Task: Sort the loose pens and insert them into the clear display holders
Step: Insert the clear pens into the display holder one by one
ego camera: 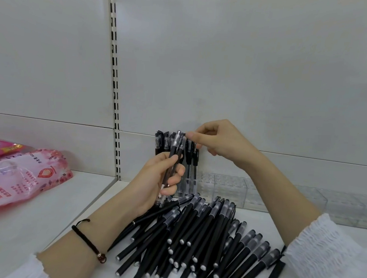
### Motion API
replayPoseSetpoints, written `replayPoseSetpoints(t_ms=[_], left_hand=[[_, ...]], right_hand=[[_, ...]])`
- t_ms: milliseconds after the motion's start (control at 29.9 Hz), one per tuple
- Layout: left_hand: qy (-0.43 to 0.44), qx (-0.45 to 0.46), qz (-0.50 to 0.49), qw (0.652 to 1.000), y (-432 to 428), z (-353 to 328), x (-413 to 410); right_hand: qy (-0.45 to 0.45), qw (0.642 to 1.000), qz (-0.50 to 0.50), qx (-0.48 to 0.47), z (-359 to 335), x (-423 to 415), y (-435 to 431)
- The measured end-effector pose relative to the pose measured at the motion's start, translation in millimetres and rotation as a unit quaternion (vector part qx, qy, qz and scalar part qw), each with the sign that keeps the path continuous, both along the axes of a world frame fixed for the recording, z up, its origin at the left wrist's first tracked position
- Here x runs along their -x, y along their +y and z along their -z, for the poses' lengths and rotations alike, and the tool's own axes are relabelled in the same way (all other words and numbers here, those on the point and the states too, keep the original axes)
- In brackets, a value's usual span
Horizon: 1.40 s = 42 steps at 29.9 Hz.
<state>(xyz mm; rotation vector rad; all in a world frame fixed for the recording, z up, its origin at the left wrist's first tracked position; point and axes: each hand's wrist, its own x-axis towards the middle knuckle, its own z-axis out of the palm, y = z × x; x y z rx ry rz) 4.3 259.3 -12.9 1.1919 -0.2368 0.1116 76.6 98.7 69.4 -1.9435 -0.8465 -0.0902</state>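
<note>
A big heap of loose black pens [204,238] lies on the white shelf in front of me. My left hand [160,180] grips a small bunch of black pens [173,160] upright above the heap. My right hand [217,141] pinches the cap end of a pen at the top of that bunch. Behind them, several pens [189,161] stand upright in the left end of a clear display holder [229,189], which runs rightward along the back wall.
Pink plastic packages [23,182] lie on the neighbouring shelf at the left. A slotted metal upright [116,90] divides the white back panels. A second clear holder [336,206] sits farther right.
</note>
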Motion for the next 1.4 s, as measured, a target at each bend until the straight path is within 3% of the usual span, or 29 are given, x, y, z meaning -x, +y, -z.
replayPoseSetpoints(t_ms=[234,334,534,701,1102,1403], left_hand=[[-0.024,-0.011,0.025,0.999,-3.9,4.9,-1.6],[-0.003,-0.013,0.008,1.0,-1.9,5.6,-3.0],[-0.003,-0.134,-0.078,0.988,-2.8,9.9,-3.8],[0.013,-0.119,-0.088,0.989,-1.4,9.1,-4.5],[0.058,-0.048,-0.06,0.995,1.5,4.5,-7.2],[0.022,-0.054,-0.068,0.996,-2.3,2.9,-2.3]], right_hand=[[0.081,0.996,-0.024,-0.031,1.0,-3.3,-1.7],[0.137,0.981,-0.026,-0.136,-1.2,-5.8,-2.7],[-0.022,0.943,0.139,-0.303,-12.6,-13.6,-9.4],[-0.11,0.949,0.187,-0.231,-7.5,-18.7,-14.9],[-0.183,0.966,0.164,-0.077,19.8,-24.3,-0.1],[-0.201,0.939,0.263,0.099,17.5,-22.6,-3.5]])
